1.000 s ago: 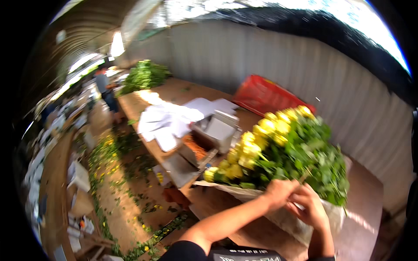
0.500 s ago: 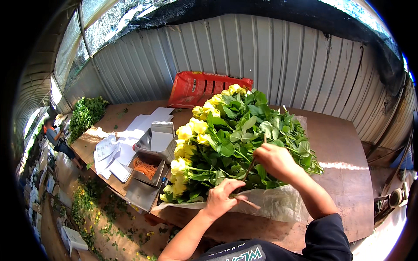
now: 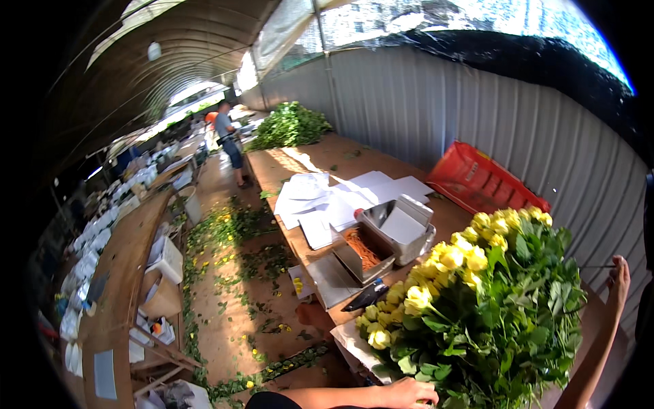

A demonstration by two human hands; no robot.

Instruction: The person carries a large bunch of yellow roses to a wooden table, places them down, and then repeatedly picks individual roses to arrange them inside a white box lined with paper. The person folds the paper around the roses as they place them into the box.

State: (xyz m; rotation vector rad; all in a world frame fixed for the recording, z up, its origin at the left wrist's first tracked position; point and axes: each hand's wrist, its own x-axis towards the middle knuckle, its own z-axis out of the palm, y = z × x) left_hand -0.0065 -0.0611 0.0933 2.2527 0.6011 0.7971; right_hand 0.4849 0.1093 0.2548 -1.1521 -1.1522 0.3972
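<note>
In the head view, the big bunch of yellow roses with dense green leaves (image 3: 507, 310) lies on the brown wooden table (image 3: 381, 160), beside an open grey metal box of orange bands (image 3: 347, 260) and below a red plastic crate (image 3: 480, 178). Your left hand (image 3: 407, 393) rests at the bunch's near edge; you can't tell here whether its fingers grip anything. Your right hand (image 3: 618, 276), out past the leaves, has its fingers pinched together on a thin dark strand (image 3: 596, 266). Expect the bunch to be heavyish and springy, its petals bruising easily; take hold around the firm stems, away from the blooms.
</note>
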